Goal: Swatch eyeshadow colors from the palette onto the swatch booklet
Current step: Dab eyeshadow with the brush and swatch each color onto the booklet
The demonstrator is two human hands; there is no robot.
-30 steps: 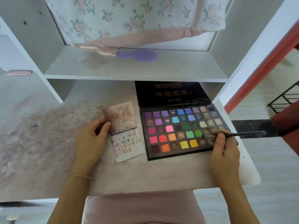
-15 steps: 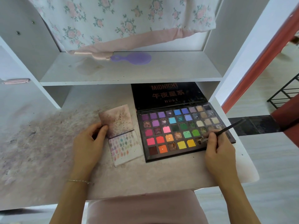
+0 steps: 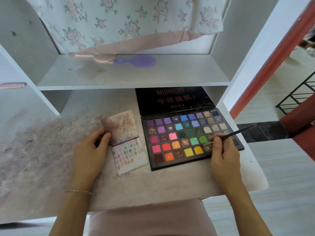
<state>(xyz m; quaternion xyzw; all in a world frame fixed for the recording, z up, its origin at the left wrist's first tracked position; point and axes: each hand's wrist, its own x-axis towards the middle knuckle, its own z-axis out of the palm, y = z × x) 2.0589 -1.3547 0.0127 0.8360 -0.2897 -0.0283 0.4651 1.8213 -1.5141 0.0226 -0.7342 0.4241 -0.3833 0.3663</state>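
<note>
Palette [image 3: 187, 137] lies open under my right hand [image 3: 223, 155], whose fingers pinch the brush [image 3: 238, 132], its tip in a pan beside them, loading colour. My left hand [image 3: 90, 147] pinches the swatch booklet [image 3: 129, 150]; next, carry the brush there

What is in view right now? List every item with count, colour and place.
palette: one, black, many-coloured pans, open on desk, right of booklet
booklet: one, pale with pastel swatches, open on desk, left of palette
brush: one, black, tip at the palette's lower right pans
hairbrush: one, purple, on shelf
cloth: one, white floral with pink hem, hanging over shelf
desk: one, white, powder-stained at left
bracelet: one, thin, on left wrist
left hand: holds booklet's left edge
right hand: grip on brush
</note>
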